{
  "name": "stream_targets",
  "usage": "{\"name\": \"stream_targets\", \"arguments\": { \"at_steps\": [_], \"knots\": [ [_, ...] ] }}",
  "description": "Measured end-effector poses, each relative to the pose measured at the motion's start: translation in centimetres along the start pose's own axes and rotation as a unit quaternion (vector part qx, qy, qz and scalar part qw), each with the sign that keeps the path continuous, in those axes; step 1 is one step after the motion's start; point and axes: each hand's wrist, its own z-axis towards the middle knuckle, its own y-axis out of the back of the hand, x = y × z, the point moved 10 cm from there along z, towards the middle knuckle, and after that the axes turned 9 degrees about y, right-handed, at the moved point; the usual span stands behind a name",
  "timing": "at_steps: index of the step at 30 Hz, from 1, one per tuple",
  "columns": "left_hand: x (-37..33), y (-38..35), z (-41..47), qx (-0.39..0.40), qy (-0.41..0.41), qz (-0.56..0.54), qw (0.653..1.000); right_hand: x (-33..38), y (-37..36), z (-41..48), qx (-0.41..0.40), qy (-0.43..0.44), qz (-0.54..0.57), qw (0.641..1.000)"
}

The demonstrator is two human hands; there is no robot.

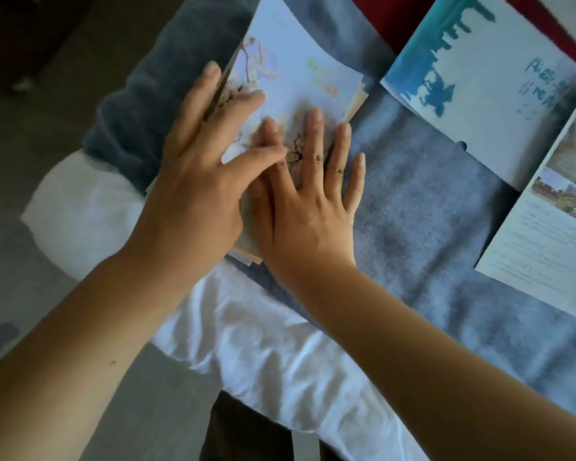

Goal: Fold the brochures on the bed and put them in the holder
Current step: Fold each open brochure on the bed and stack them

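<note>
Looks down on a bed (90,207) covered by a grey blanket (429,227), with a rumpled white sheet (280,361) showing at the near edge. Catches a red cloth (376,15) at the far side, partly under paper. Has three brochures on the blanket: a blue skyline brochure (496,94) lying at upper right, a photo brochure (546,254) overlapping its right edge at the picture's border, and a blossom brochure (300,78) well to the left of both, near the blanket's left edge. Works on the blossom brochure, folded into layers whose edges peek out at its right and near ends. Presses it down with both hands, side by side and overlapping at the thumbs. Lays the left hand (193,181) flat along the brochure's left edge, fingers straight, thumb stretched toward the other hand. Lays the right hand (306,211) flat on the near part, fingers straight and spread wide, little finger off the paper on the blanket. Holds both palms down, uncurled.
</note>
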Motion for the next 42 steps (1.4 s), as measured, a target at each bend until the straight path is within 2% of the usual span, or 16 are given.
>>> {"name": "stream_targets", "arguments": {
  "at_steps": [6, 10, 13, 18, 21, 27, 32, 35, 39, 42],
  "knots": [
    [1.9, -1.0, -0.1, 0.062, 0.06, 0.005, 0.996, 0.5, -0.4, 0.1, 0.08, -0.023, -0.027, 0.996],
    [2.5, -1.3, -0.8, 0.119, 0.119, 0.072, 0.983, 1.1, 2.1, 1.9, 0.086, -0.004, -0.048, 0.995],
    [2.5, -2.0, -0.9, 0.19, 0.126, 0.132, 0.965, 1.1, 2.4, 4.6, 0.154, 0.044, -0.055, 0.986],
    [3.3, -4.3, -0.3, 0.307, 0.143, 0.18, 0.924, 1.0, 0.4, 5.6, 0.249, 0.056, -0.06, 0.965],
    [3.8, -5.6, -0.2, 0.334, 0.148, 0.2, 0.909, 0.7, -0.7, 5.9, 0.264, 0.057, -0.079, 0.96],
    [3.9, -7.1, 0.1, 0.337, 0.177, 0.227, 0.896, -0.1, -2.0, 6.5, 0.287, 0.054, -0.077, 0.953],
    [3.4, -6.8, 0.2, 0.351, 0.151, 0.274, 0.883, -0.4, -1.2, 7.5, 0.261, 0.076, -0.073, 0.96],
    [2.5, -5.3, 0.8, 0.306, 0.161, 0.257, 0.902, -0.6, 0.2, 7.2, 0.229, 0.111, -0.057, 0.965],
    [-1.4, -3.4, 2.1, 0.189, 0.149, 0.201, 0.95, -2.8, 4.0, 3.8, 0.121, 0.141, 0.137, 0.973],
    [-6.0, -4.4, 3.0, 0.141, 0.116, 0.179, 0.967, -8.6, 7.9, 0.0, -0.009, 0.123, 0.142, 0.982]
  ]
}}
